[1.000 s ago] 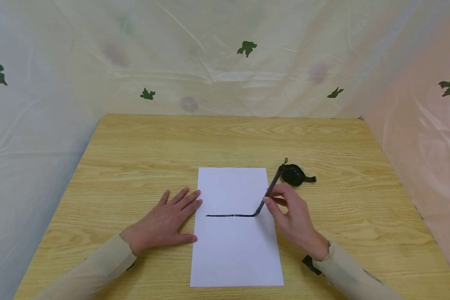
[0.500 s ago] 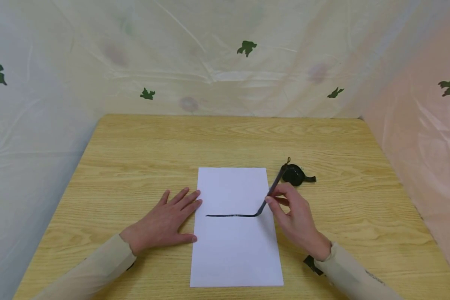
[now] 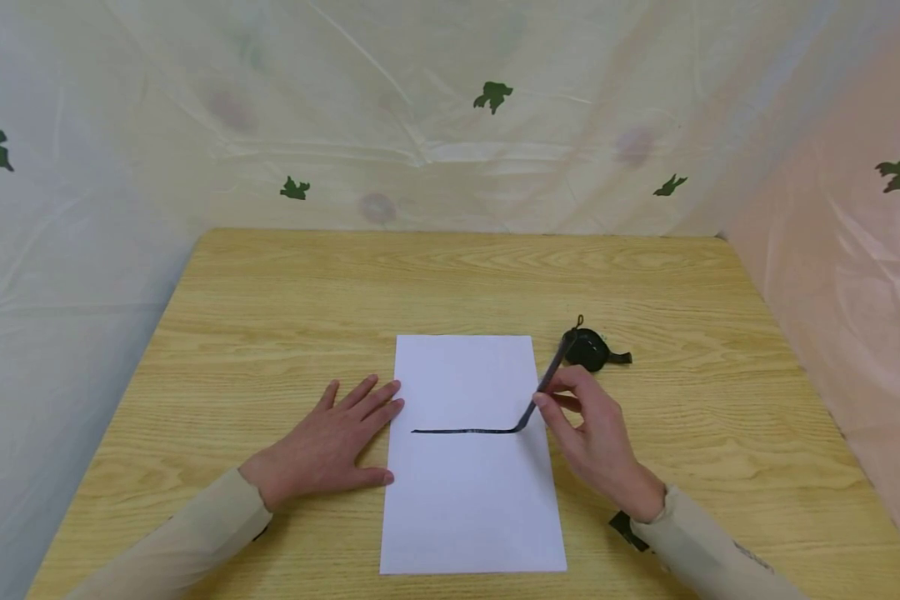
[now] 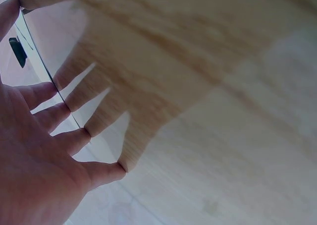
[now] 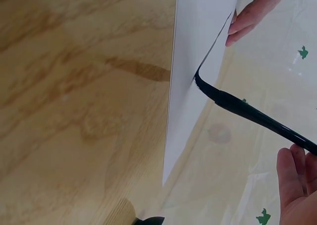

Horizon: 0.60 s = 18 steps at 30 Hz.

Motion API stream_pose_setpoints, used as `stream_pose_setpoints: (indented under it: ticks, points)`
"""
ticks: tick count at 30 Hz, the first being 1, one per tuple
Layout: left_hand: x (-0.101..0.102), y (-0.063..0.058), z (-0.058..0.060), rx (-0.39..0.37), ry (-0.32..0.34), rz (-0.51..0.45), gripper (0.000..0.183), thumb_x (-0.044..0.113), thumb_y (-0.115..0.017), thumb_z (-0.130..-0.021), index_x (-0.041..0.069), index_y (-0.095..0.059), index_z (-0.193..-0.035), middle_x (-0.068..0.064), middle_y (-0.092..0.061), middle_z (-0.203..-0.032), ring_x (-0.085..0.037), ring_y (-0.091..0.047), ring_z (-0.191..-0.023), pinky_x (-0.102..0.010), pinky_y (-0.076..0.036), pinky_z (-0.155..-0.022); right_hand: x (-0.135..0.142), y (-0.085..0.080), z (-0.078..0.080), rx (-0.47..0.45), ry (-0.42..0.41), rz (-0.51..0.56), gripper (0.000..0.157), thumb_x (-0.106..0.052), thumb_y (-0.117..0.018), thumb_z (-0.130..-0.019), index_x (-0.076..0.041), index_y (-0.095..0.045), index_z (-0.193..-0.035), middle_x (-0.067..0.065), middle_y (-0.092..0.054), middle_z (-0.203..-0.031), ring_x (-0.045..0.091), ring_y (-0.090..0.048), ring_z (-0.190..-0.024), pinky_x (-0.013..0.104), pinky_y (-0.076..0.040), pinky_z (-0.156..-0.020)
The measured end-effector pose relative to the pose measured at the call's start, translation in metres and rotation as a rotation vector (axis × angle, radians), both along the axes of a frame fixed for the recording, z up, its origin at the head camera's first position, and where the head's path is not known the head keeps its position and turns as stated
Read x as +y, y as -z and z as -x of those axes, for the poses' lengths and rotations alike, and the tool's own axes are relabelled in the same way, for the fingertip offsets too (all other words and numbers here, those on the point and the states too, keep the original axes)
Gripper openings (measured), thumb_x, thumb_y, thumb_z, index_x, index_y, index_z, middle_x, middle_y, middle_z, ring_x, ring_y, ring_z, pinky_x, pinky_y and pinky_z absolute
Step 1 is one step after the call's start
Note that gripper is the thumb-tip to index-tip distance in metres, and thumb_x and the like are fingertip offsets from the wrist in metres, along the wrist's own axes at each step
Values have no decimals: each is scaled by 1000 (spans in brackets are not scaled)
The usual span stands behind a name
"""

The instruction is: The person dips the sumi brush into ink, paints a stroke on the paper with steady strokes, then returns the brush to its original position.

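Observation:
My right hand (image 3: 592, 442) pinches a dark ink brush (image 3: 547, 377) by its handle, the brush leaning up and to the right. In the right wrist view the bent bristles of the brush (image 5: 208, 89) touch a white sheet of paper (image 5: 190, 41). A black horizontal line (image 3: 461, 431) runs across the paper (image 3: 468, 508) from near its left edge to the brush tip. Fingers spread, my left hand (image 3: 326, 446) lies flat, its fingertips at the paper's left edge. The left wrist view shows the same hand (image 4: 39, 145) with straight fingers.
A small black dish (image 3: 588, 352) with a short handle stands past the paper's upper right corner, partly behind the brush top. The wooden table (image 3: 285, 292) meets hanging pale sheeting (image 3: 420, 142) with green leaf-like cutouts at its back and sides.
My right hand has slid slightly to the right with the brush, slowing, and the black line has grown a little longer that way. My left hand has stayed put.

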State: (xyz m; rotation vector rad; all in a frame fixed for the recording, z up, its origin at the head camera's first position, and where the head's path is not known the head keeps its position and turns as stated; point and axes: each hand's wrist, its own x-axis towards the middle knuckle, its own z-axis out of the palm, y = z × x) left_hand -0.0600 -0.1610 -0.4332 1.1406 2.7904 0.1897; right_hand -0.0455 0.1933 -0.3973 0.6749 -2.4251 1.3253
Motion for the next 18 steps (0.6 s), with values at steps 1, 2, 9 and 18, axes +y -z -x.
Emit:
stream_pose_setpoints:
  ticks: [1,2,9,18]
  points:
    - [0,0,0,0,0,0,91,73,-54,-82,16,-36,-151,-3,-22,-159,-31,-18,-145,-69,-23,-102,0,0,0,1,-1,2,24,8,-65,-87,-2,-56,-107,2,-57,-99,15,-61,-90,25,-52,-84]
    - [0,0,0,-2,1,0,91,73,-54,-82,16,-35,-151,-3,-22,-159,-31,-18,-145,-69,-23,-102,0,0,0,2,-2,2,25,8,-65,-87,-2,-56,-107,2,-57,-99,15,-61,-90,25,-52,-84]
    - [0,0,0,-10,-1,-3,91,73,-52,-83,16,-34,-152,-3,-21,-160,-30,-17,-145,-68,-21,-103,1,-2,0,4,4,9,24,9,-66,-87,-1,-56,-106,3,-57,-99,16,-61,-90,25,-52,-83]
    - [0,-1,0,-15,-3,1,92,73,-53,-83,16,-34,-152,-3,-21,-160,-30,-16,-145,-68,-21,-103,2,-12,0,101,17,115,29,17,-66,-81,3,-57,-105,7,-60,-97,14,-62,-90,22,-52,-80]
